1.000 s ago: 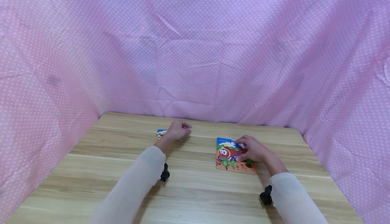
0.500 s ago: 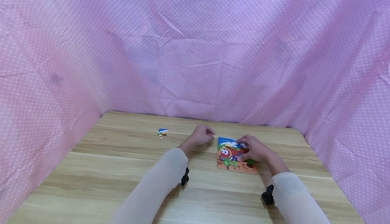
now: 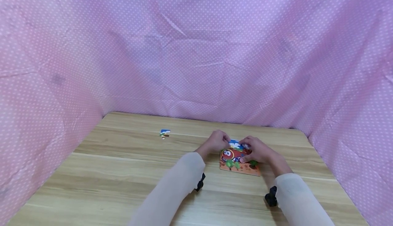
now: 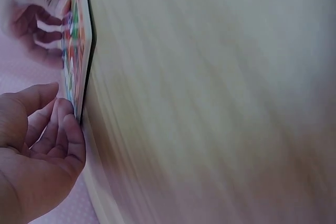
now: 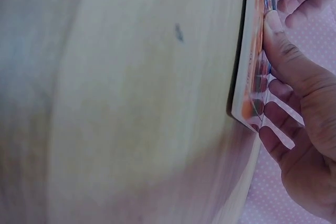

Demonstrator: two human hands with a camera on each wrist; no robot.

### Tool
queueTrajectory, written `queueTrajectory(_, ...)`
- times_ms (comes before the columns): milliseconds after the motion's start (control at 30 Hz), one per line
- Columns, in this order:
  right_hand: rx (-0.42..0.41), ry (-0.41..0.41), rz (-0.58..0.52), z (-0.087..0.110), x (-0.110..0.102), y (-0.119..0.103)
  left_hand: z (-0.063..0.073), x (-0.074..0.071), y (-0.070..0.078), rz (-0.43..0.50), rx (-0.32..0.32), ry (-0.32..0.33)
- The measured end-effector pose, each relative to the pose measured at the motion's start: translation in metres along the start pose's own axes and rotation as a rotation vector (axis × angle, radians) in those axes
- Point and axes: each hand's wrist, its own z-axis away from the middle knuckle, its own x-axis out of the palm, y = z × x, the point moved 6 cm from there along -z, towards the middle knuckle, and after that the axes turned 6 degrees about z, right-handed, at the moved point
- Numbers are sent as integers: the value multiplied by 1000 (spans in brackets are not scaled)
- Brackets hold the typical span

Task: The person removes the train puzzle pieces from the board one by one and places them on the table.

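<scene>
A square jigsaw puzzle (image 3: 240, 168) with a red cartoon character, green trees and a blue sky lies on the wooden table. My right hand (image 3: 258, 151) rests over its right part, thumb and fingers spread on the picture. The right wrist view has the thumb (image 5: 281, 45) against the puzzle's face. My left hand (image 3: 217, 141) is at its upper left corner, covering that part. Loosely curled left fingers (image 4: 73, 135) touch the puzzle's edge in the left wrist view, with the thumb apart from them; I see no piece between them.
A loose puzzle piece (image 3: 164, 133) in blue, white and brown lies toward the back left of the table (image 3: 122, 171). A pink dotted cloth (image 3: 196, 65) hangs around the back and sides. A black wrist camera (image 3: 271, 196) sits under the right sleeve.
My left hand has moved right, from beside the loose piece to the puzzle's upper left corner. The right hand stays on the puzzle, nearly still.
</scene>
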Motion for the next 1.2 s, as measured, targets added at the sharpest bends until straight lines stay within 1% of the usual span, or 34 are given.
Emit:
queueTrajectory(133,-6,2,-1,-1,-1,-2,-2,5,2,-32,-31,-9)
queueTrajectory(267,-2,1,-2,-2,-1,-4,-1,5,3,-57,-64,-11)
queueTrajectory(367,8,-2,-3,-3,-1,-5,0,4,4,-87,-73,-30)
queueTrajectory(467,14,-5,-2,-4,-1,-6,-1,3,5,-114,-67,-46)
queueTrajectory(633,10,4,18,-6,0,-6,-3,3,3,-128,-68,-46)
queueTrajectory(733,8,17,27,-7,0,-7,-4,2,2,-133,-86,-40)
queueTrajectory(900,27,40,9,-6,-2,-6,-5,2,2,-119,-123,-35)
queueTrajectory(1100,56,40,-32,-3,-6,-3,-7,3,2,-122,-118,-43)
queueTrajectory(1200,66,37,-37,-1,-7,-1,-8,4,0,-111,-126,-47)
